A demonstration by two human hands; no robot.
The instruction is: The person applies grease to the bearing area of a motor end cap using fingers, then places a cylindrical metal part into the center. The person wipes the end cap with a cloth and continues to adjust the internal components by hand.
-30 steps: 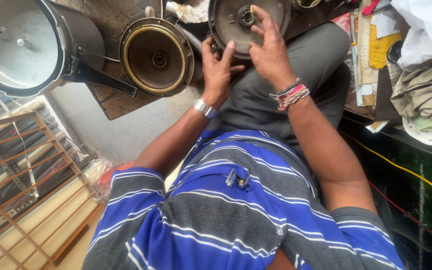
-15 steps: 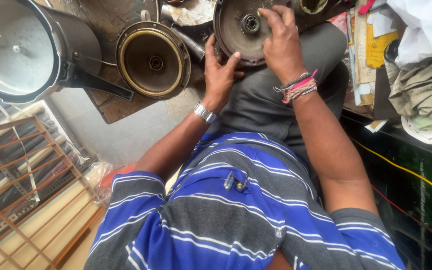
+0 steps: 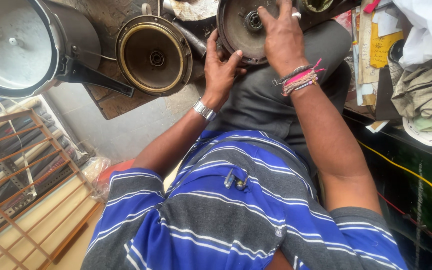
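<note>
Lid: round grimy pressure-cooker lid sitting at 12 o'clock.
Left hand: fingers curling, gripping its rim.
Right hand: fingers spreading, pressing its face.

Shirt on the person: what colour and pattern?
In the head view, the shirt is bright blue with broad grey bands and thin white stripes.

A dirty brown desk is carrying a big silver pot and a round lid lying side by side.
</note>
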